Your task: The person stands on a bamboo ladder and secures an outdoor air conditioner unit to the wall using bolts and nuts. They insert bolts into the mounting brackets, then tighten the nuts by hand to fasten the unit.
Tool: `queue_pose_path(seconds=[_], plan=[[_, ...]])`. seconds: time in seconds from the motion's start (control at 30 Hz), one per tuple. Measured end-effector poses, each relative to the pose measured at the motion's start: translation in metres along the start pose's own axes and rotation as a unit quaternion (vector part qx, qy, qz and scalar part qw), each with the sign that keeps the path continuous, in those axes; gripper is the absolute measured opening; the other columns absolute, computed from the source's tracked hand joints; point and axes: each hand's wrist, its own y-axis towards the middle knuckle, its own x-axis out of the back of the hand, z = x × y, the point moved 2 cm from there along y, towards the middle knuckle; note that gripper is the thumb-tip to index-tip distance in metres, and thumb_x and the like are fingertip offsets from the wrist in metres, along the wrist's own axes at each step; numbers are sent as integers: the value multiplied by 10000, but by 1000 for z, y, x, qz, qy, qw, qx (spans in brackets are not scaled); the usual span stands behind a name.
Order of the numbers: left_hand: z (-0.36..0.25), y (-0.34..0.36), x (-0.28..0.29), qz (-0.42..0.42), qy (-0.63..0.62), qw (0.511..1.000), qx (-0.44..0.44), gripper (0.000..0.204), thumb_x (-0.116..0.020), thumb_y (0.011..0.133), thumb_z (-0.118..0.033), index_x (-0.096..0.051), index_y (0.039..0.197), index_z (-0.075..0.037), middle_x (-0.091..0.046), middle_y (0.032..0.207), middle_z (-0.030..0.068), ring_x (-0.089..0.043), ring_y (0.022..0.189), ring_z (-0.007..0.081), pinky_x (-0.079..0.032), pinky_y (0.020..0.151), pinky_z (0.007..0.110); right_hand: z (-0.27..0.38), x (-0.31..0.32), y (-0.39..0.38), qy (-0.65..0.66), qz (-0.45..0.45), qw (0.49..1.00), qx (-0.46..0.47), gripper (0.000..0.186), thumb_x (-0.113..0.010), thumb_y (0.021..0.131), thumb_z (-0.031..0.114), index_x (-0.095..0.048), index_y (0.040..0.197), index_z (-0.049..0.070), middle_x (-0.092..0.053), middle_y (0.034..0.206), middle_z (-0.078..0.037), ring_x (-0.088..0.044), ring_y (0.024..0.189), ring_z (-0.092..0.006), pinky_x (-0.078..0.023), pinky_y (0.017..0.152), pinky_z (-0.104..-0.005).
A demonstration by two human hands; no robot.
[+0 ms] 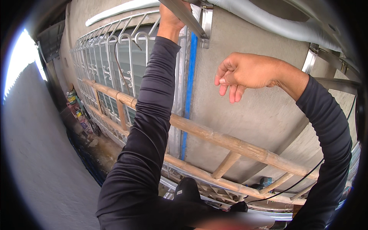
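Observation:
My left hand (170, 18) is raised at the top edge, against or just behind a grey metal bar (186, 18) that slants down to the right. The bar and the picture's edge hide its fingers, so its grip cannot be made out. In front of the plastered wall (249, 115) hangs my right hand (245, 74), bent at the wrist. Its fingers droop loosely apart, with nothing visible in them. A shiny metal bracket (207, 23) on the wall meets the bar's lower end.
A bamboo ladder (230, 142) stretches across below my arms. White window grilles (109, 53) stand at left, beside a blue vertical strip (189, 76). Above runs a silver-wrapped pipe (268, 19). A black cable (295, 182) crosses the ladder. Down left, containers (71, 96) sit along a narrow passage.

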Motion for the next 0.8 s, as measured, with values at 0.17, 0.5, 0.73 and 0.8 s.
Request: queue_pose_path(seconds=[0.17,0.5,0.73,0.8], plan=[[4,5,7,-21,-2,1000,-1,385,-627,952,-101,-584,1317,12,-702,1052,107,-641,674,156,-482,513,253,10,23,5,11,-66,994,87,390,-640,1037,298,-658,1145,-77,-672,832,-73,-666,650,-135,-584,639,-266],[8,3,5,-37,1,999,1,375,-635,956,-124,-590,1303,11,-700,1021,102,-656,688,172,-515,539,266,34,68,65,271,-265,882,280,165,-659,983,156,-695,926,5,-683,788,-60,-634,674,-158,-522,609,-322],[12,1,11,-39,11,999,5,369,-640,959,-139,-594,1293,10,-698,1000,99,-666,697,184,-538,557,275,54,67,87,275,-365,824,334,208,-624,998,92,-701,1091,-77,-721,914,-122,-665,793,-192,-540,731,-310],[12,0,13,-42,14,999,7,367,-642,959,-144,-596,1290,9,-698,994,98,-669,700,187,-545,562,277,57,67,87,266,-384,826,317,211,-621,992,78,-697,1093,-91,-725,917,-137,-673,808,-211,-543,746,-318]])
